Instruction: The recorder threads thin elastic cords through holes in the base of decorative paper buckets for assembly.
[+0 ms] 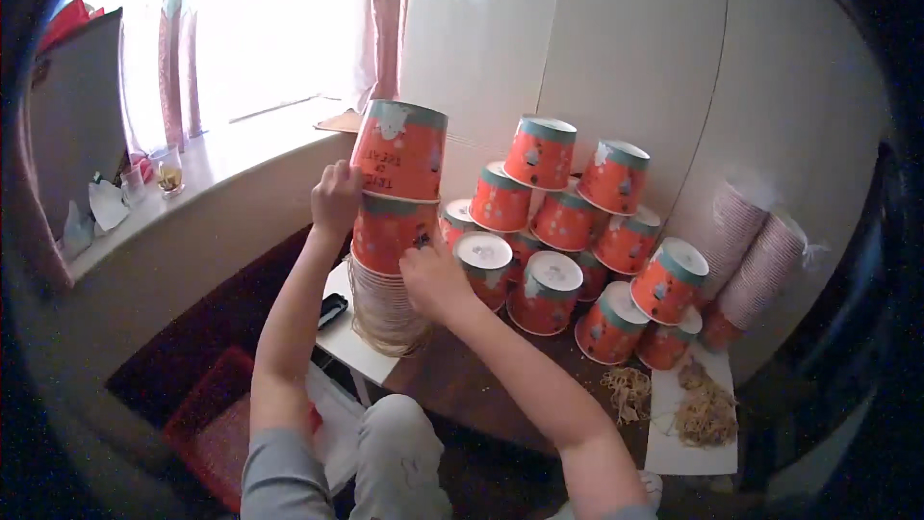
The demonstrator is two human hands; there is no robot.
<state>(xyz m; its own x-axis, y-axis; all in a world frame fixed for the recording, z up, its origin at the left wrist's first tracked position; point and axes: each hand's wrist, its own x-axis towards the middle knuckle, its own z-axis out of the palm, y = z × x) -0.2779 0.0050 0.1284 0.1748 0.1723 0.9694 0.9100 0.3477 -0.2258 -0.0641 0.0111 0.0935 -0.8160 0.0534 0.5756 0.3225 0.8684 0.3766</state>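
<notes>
A tall stack of nested paper buckets point(383, 303) stands upside down in front of me, its white rims showing below. At its top, an orange paper bucket point(404, 149) with a grey-green band sits raised over the lower orange bucket point(385, 231). My left hand point(337, 197) has its fingers closed at the left side of the top bucket, near its rim. Lower down, my right hand point(435, 281) is curled against the right side of the lower bucket; its fingertips are partly hidden. Thin yellowish strands point(390, 342) hang around the base of the stack.
Several upturned orange buckets point(544, 294) are piled on the dark table to the right. Two plastic-wrapped stacks point(760, 270) lean by the wall. Tangled tan strands point(705, 414) lie on a white sheet point(674, 457). A black object point(332, 310) lies left of the stack, below the windowsill point(241, 178).
</notes>
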